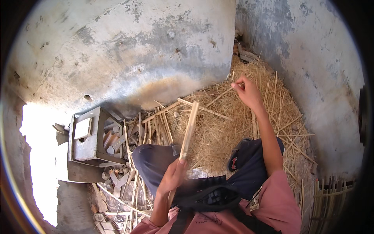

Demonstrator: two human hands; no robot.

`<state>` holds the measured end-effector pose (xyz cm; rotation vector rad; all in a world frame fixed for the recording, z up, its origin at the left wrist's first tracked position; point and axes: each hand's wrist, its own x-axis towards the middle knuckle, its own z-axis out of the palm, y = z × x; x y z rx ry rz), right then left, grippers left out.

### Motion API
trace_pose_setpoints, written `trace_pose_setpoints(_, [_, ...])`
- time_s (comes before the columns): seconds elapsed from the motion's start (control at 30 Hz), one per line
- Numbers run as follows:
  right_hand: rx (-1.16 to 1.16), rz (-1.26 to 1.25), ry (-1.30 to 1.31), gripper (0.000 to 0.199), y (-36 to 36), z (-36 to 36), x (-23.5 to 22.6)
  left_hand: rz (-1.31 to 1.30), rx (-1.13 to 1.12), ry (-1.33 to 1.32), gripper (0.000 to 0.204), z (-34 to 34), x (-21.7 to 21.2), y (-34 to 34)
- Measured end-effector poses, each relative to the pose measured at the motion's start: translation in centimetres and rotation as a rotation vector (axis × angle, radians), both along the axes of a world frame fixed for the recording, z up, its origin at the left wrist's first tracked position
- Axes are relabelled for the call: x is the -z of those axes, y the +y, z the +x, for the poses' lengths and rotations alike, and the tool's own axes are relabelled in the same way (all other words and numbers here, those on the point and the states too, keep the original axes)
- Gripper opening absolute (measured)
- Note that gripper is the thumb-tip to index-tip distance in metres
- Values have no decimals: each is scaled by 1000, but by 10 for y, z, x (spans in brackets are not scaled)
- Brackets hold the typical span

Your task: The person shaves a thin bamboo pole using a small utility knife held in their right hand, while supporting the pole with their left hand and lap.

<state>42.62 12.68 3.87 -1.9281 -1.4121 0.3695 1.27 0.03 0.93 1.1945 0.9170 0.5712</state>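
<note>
Head view, observed from within the room. The left hand (173,175) is closed firmly round the lower part of a wooden stick (189,130), thumb laid along it; the stick stands tilted, its upper end over the left part of the straw pile (212,136). The right hand (246,91) is raised over the pile's far side, fingers curled in and well apart from the stick. A thin pale curl (228,77) shows beside its fingertips; I cannot tell whether they grip it.

Step in hand, in my judgement: the stick is steadied by one hand while the other is clear of it. Any two-handed work on it calls for a firm left grip and the right hand brought back to it.

Materials: the stick is pale, straight, narrow and lengthwise-ribbed, possibly several pieces together. The pile is dry, fine and tangled, with stiff loose slats (204,109) across it. Left of the pile stands a weathered, boxy wooden crate (87,136) with a round hole. Beyond the pile, the wall (167,50) is flaking, stained plaster.
</note>
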Motion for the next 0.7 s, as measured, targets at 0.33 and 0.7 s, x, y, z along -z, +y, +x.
trace_pose_setpoints(0.33, [-293,198,208,35,-31,-59,-16,130,32,43,40,2,1,13])
trace_pose_setpoints(0.7, [-539,338,82,26,-52,-101,-11,76,16,94,38,23,-17,24])
